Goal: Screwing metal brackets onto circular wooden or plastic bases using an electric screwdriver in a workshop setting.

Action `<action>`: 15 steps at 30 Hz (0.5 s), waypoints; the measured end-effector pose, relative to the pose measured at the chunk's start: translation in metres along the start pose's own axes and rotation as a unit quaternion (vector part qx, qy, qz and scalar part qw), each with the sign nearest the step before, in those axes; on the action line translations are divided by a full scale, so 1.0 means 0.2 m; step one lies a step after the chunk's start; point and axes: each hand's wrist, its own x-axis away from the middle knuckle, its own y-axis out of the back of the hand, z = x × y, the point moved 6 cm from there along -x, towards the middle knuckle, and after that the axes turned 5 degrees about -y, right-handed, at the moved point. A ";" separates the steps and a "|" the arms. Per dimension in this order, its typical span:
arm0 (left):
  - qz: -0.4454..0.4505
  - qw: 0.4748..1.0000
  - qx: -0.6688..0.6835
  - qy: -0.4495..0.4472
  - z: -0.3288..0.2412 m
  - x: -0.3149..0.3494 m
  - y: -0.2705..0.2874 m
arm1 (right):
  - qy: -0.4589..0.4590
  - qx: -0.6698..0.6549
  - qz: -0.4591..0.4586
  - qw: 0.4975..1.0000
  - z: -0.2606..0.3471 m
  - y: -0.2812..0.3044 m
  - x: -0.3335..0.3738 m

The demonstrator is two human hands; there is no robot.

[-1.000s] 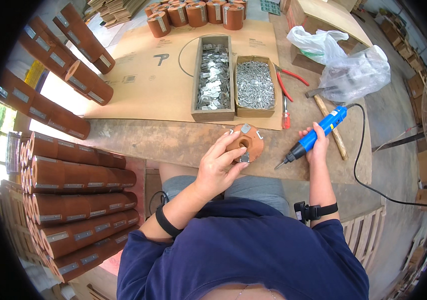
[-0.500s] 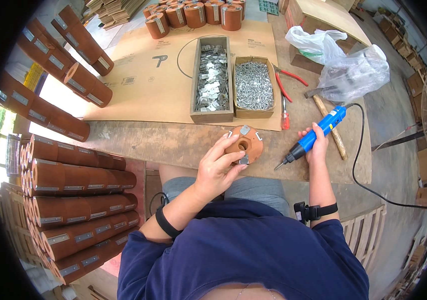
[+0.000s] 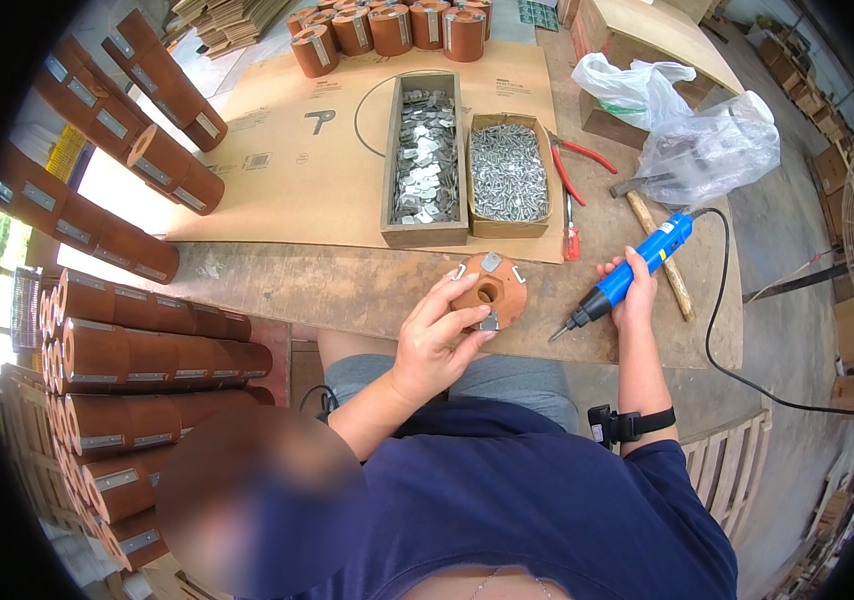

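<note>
Head view shows the left hand [image 3: 439, 343] with its fingers bent and spread over the left part of a round brown block [image 3: 510, 297], holding it by that side. The block is in front of the person, at the near edge of the counter [image 3: 317, 285]; I cannot tell if it rests there or is held up a bit. The right hand [image 3: 635, 292] is curled around a blue driver [image 3: 650, 254], whose thin tip points down and left, near the block but not touching it. To do this part well, I think the left hand should grip the block hard so it cannot spin, with fingertips well away from the tip. The driver should be lined up straight with its spot and pushed gently, since a slanted tip could slip. The block's face looks flat and orange-brown, with a dark hole [image 3: 488, 292] in the middle. One grey tab [image 3: 491, 261] sits at the far side of the face, a second grey tab [image 3: 489, 323] is by the fingers at the near side, and a small pale clip [image 3: 518, 273] sits at the right rim.
</note>
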 end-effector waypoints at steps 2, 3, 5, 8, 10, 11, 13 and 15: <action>0.001 1.000 -0.004 -0.001 0.00 0.00 0.00 | -0.001 -0.001 -0.001 1.000 0.00 0.00 0.00; 0.002 1.000 -0.008 -0.002 -0.01 0.00 0.00 | -0.001 -0.001 -0.001 1.000 0.00 0.00 0.00; 0.001 1.000 -0.009 -0.002 -0.01 0.00 0.00 | -0.005 0.001 -0.001 1.000 0.00 0.00 0.00; -0.004 1.000 -0.021 -0.008 -0.01 0.00 0.00 | -0.007 0.000 -0.004 1.000 -0.01 0.01 -0.01; -0.007 0.999 -0.032 -0.015 -0.01 -0.01 0.02 | -0.007 0.002 -0.002 1.000 -0.01 0.00 0.00; 0.009 0.999 -0.041 -0.015 -0.03 -0.03 0.03 | -0.007 0.005 0.000 1.000 0.00 0.00 0.00; 0.027 0.998 -0.049 -0.017 -0.04 -0.08 0.06 | -0.005 0.004 -0.001 1.000 -0.01 0.00 -0.01; 0.060 0.992 -0.089 -0.072 -0.06 -0.14 0.08 | -0.001 0.004 -0.003 1.000 0.00 0.01 -0.01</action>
